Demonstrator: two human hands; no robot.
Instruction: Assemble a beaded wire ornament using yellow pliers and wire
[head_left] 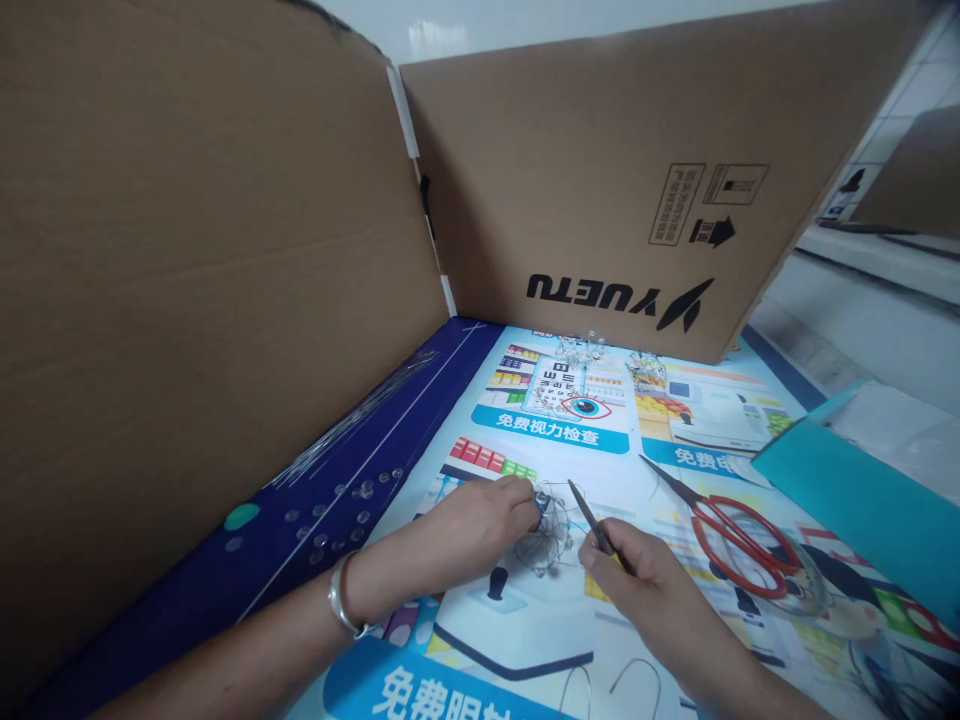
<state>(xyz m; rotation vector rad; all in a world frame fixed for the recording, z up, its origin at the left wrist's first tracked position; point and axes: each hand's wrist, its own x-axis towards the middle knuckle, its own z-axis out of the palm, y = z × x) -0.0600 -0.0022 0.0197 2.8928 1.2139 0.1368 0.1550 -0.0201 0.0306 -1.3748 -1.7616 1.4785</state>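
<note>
My left hand [491, 520], with a silver bangle at the wrist, has its fingers pinched on the left side of a wire-and-bead piece [551, 535], a tangle of thin looped wire with clear beads. Just right of it, my right hand [626, 570] is closed around a slim dark-tipped tool [589, 510] with a bit of yellow at its handle. The tool's tip points up and left, beside the piece's upper right edge. Red-handled scissors [742, 545] lie to the right of my right hand.
Tall cardboard panels [600, 190] stand at the left and back. Loose clear beads [364, 490] and straight wires [337, 435] lie on the dark blue strip. More beaded wire pieces [581, 350] rest near the back panel. A teal box [862, 500] is at the right.
</note>
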